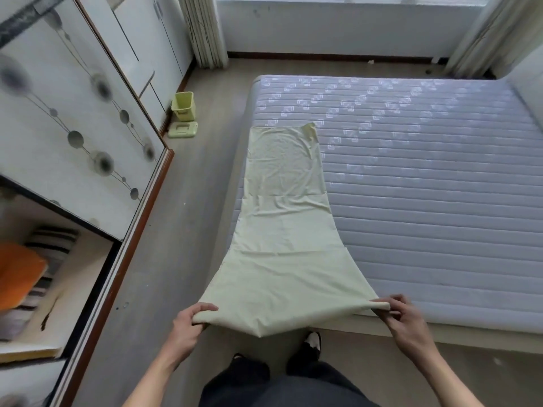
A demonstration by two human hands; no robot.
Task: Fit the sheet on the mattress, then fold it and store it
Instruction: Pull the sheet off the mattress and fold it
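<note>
A pale yellow-green sheet (283, 230), folded into a long narrow strip, lies along the left side of the grey quilted mattress (426, 177). Its near end is lifted off the bed and hangs between my hands. My left hand (191, 321) grips the near left corner, thumb on top. My right hand (402, 314) pinches the near right corner at the mattress's front edge. The strip's far end rests flat on the mattress.
An open wardrobe (58, 289) on the left holds folded orange and striped bedding behind a sliding patterned door (73, 113). A green bin (183, 105) and its lid (182, 130) sit on the floor by the wall. Curtains hang at the back. My feet stand at the bed's foot.
</note>
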